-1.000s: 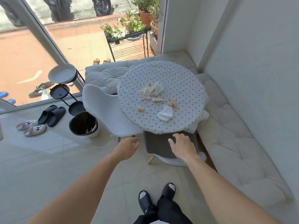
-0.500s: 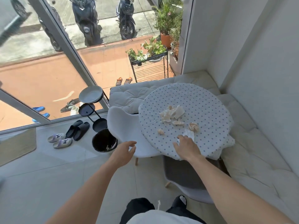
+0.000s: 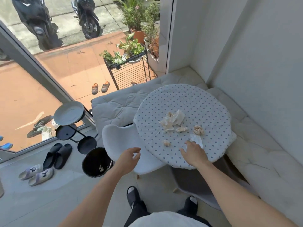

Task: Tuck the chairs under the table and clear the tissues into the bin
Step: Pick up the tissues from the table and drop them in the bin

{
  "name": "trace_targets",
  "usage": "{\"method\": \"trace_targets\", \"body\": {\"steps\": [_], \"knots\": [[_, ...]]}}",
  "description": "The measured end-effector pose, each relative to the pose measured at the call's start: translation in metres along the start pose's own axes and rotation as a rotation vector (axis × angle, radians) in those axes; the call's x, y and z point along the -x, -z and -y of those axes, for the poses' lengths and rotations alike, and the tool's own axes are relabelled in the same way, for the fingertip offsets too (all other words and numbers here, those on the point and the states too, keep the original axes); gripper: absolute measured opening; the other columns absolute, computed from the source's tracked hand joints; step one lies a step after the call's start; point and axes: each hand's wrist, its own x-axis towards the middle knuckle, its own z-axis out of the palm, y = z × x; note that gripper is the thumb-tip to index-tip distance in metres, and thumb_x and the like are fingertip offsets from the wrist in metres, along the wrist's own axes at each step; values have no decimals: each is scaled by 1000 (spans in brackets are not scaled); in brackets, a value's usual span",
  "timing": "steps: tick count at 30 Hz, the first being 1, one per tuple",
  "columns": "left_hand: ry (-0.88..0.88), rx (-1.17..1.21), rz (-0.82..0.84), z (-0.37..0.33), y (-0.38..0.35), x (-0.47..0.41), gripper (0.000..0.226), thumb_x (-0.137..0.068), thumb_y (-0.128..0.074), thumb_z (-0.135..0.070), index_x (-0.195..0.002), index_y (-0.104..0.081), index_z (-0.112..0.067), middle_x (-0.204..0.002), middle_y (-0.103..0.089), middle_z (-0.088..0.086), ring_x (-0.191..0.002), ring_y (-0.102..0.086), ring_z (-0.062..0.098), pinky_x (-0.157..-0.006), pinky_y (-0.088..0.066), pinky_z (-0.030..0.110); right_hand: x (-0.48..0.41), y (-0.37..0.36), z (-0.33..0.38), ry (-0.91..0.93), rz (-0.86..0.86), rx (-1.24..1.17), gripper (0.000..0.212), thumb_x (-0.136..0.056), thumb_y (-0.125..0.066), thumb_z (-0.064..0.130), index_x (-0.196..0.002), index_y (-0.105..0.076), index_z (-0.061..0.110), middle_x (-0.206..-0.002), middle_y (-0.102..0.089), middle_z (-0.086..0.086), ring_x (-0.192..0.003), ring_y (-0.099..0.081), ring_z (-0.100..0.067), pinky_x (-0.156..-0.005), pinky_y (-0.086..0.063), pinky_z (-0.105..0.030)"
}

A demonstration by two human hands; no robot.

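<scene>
Round table [image 3: 205, 102]: right hand [image 3: 195, 154] touching white tissue [image 3: 196, 139].

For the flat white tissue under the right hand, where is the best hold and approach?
Pinch the white tissue at its raised, crumpled middle, coming from above on the near side, where the right hand sits. It lies flat on the table, so its edges likely offer little to grip.

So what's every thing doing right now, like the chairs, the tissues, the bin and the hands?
White chair: seat partly under the table.
Grey chair: seat partly under the table.
Table: littered with tissues.
Flat white tissue: under the right hand's fingertips.
Crumpled tissues: lying loose.
Bin: open, scrap inside.
Right hand: open, on the tissue.
Left hand: open, empty.
</scene>
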Motion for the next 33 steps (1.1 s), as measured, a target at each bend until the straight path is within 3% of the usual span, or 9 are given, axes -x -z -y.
{"method": "trace_targets", "body": {"steps": [10,18,21,25,30,33], "knots": [[-247,-208,172,-20,53,-89,53,-100,-63,-48,-148,-58,-24,-149,-57,1,-133,-59,22,-114,-48,39,25,-4,4,-271,-67,-122,62,-97,-58,52,-148,-40,21,-139,-49,-5,-122,-52,-25,-91,-55,-47],[-270,-278,254,-63,36,-165,66,-99,-60,-55,-156,-46,-25,-158,-46,4,-137,-57,26,-113,-49,42,-5,11,-26,-374,-100,-219,70,-94,-59,56,-152,-37,22,-139,-48,-5,-119,-55,-25,-88,-56,-45],[-266,-298,271,-79,26,-191,68,-99,-60,-56,-158,-43,-26,-158,-45,3,-137,-57,26,-112,-50,43,-33,16,-36,-359,-77,-245,74,-93,-62,59,-152,-37,23,-141,-46,-6,-123,-53,-26,-92,-54,-43],[-245,-336,279,-96,9,-230,70,-99,-59,-57,-159,-40,-28,-156,-45,1,-124,-64,24,-97,-57,38,-79,22,-52,-326,-28,-281,84,-89,-68,61,-156,-33,23,-147,-42,-8,-131,-48,-28,-100,-51,-47],[-243,-347,261,-114,-25,-281,79,-95,-66,-56,-161,-35,-25,-162,-37,2,-135,-56,25,-106,-46,33,-141,24,-84,-272,39,-252,100,-82,-73,67,-159,-24,26,-160,-26,-9,-144,-32,-33,-110,-44,-54],[-236,-354,243,-124,-46,-306,98,-86,-76,-58,-164,-26,-28,-167,-27,1,-148,-38,31,-117,-44,49,-173,22,-99,-251,104,-217,117,-75,-77,72,-163,-10,33,-168,-8,-10,-152,-19,-37,-113,-42,-59]]}}
